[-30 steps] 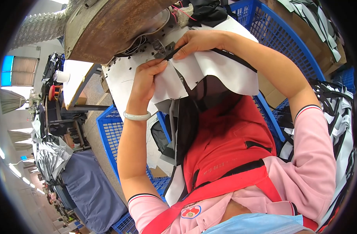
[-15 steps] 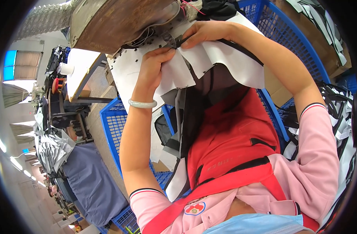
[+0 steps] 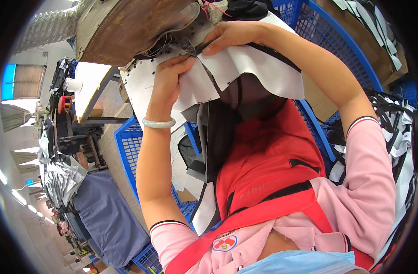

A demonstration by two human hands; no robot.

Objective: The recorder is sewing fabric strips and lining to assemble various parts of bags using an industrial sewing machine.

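Observation:
A panel of white sheet material with black fabric (image 3: 264,68) lies at the edge of the white worktable, beneath the head of a machine (image 3: 131,32). My left hand (image 3: 168,77), with a pale bangle on its wrist, pinches the white part near a small clear guard (image 3: 187,45). Across from it, my right hand (image 3: 229,36) is closed on the panel's black edge, thumb on top. Between the two hands a seam or gap runs down through the white pieces. Dark fabric hangs from the panel toward my red apron (image 3: 273,150). The exact working point is hidden by the fingers and guard.
Small black scraps dot the white tabletop (image 3: 140,91). Blue plastic crates stand at the right (image 3: 339,41) and lower left (image 3: 129,146). Heaps of black and white strips (image 3: 398,128) lie on the right. A blue-grey cloth cover (image 3: 108,214) lies over something at the left.
The whole view has shifted slightly, so hands, panel and machine appear a little farther left. Both hands keep their hold on the panel, with hardly any movement relative to the machine.

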